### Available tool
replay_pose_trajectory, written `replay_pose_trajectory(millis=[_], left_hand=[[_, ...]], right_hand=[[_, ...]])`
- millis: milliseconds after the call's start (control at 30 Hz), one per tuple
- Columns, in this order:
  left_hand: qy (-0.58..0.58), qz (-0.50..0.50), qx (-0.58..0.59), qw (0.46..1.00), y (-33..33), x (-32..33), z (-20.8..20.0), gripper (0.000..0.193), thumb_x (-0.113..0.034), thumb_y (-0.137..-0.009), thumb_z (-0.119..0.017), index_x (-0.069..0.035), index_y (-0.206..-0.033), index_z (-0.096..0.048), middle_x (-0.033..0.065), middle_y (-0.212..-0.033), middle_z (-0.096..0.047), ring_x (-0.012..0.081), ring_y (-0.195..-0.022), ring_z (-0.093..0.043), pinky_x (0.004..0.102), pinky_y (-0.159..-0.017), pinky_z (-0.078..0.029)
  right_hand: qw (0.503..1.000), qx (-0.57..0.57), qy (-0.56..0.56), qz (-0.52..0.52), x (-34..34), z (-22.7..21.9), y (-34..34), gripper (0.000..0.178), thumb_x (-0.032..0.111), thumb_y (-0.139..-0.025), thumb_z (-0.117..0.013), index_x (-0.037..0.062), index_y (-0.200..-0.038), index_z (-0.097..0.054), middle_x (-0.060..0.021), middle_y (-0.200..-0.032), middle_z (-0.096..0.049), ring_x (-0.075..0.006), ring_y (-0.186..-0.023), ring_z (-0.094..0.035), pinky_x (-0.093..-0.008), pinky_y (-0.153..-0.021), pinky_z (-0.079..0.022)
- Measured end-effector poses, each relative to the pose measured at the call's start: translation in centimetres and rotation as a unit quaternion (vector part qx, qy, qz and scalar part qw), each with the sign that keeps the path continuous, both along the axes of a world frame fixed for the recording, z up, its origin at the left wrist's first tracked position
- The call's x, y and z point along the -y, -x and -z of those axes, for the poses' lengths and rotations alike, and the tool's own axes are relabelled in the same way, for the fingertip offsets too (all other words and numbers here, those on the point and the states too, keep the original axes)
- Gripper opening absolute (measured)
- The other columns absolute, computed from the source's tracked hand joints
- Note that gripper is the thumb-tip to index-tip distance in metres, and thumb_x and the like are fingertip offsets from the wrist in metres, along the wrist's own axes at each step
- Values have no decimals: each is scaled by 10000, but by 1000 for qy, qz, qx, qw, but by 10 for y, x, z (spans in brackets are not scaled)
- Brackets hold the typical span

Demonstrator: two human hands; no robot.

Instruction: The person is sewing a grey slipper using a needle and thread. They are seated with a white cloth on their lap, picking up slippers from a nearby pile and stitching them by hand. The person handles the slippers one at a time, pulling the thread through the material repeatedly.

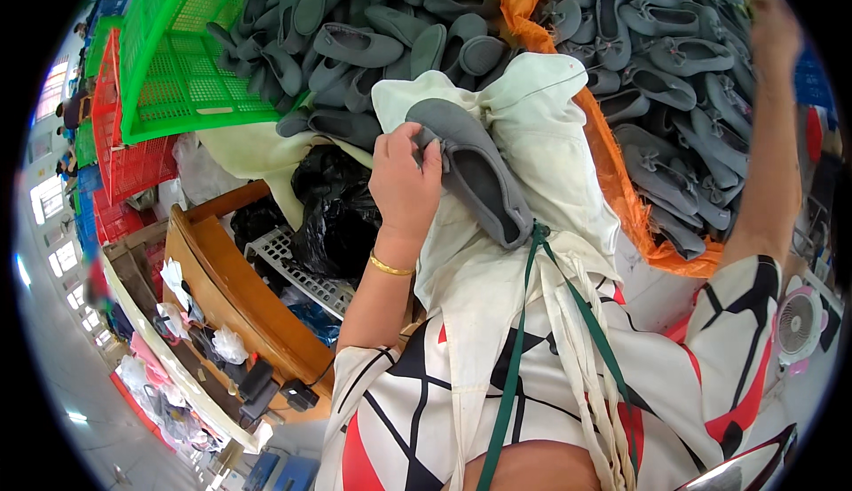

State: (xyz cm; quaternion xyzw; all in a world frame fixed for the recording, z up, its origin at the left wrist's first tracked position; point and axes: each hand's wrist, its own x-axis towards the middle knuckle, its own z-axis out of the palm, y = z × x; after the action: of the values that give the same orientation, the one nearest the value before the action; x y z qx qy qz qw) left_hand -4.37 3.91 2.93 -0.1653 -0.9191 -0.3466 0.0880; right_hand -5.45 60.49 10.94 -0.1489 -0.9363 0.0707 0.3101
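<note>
My left hand (406, 180) pinches the edge of a grey slip-on shoe (484, 171) near its toe, with the shoe's opening turned up. The shoe rests over the white cloth apron (555, 118) on my lap. My right arm stretches out to the far right, and my right hand (775, 34) is smeared by motion at the edge of an orange sack (612, 167). Many grey shoes with small bows (661, 91) fill that sack. Whether the right hand's fingers hold anything does not show.
A green plastic crate (191, 78) at the far left holds a heap of grey shoes (355, 43). Red crates (133, 162), a black plastic bag (333, 198) and a wooden drawer desk (240, 287) stand on the left. A small white fan (799, 318) sits at the right.
</note>
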Motion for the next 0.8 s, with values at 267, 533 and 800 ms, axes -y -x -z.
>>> replay_pose_trajectory(millis=[267, 533, 800], left_hand=[[134, 70, -45, 987, -8, 8, 14, 327, -191, -846, -705, -74, -1129, -592, 84, -898, -588, 252, -793, -607, 354, -659, -518], [114, 19, 32, 993, -14, -1, 10, 493, -361, -778, -789, -68, -1108, -570, 94, -944, -593, 290, -877, -599, 381, -687, -523], [93, 34, 50, 994, -10, -3, 12, 460, -272, -763, -817, -28, -1079, -590, 96, -920, -604, 272, -845, -605, 374, -736, -512]], right_hand=[[852, 190, 182, -452, 326, 95, -3, 163, 78, -814, -660, 44, -973, -659, -109, -902, -617, -290, -891, -620, -384, -793, -516], [887, 143, 106, -426, 355, 119, 18, 142, 154, -849, -678, 33, -809, -614, -60, -810, -593, -237, -813, -618, -356, -693, -519], [469, 107, 841, -249, 414, 94, 19, 295, 269, -1020, -546, 56, -819, -576, 20, -706, -502, -108, -643, -510, -269, -632, -482]])
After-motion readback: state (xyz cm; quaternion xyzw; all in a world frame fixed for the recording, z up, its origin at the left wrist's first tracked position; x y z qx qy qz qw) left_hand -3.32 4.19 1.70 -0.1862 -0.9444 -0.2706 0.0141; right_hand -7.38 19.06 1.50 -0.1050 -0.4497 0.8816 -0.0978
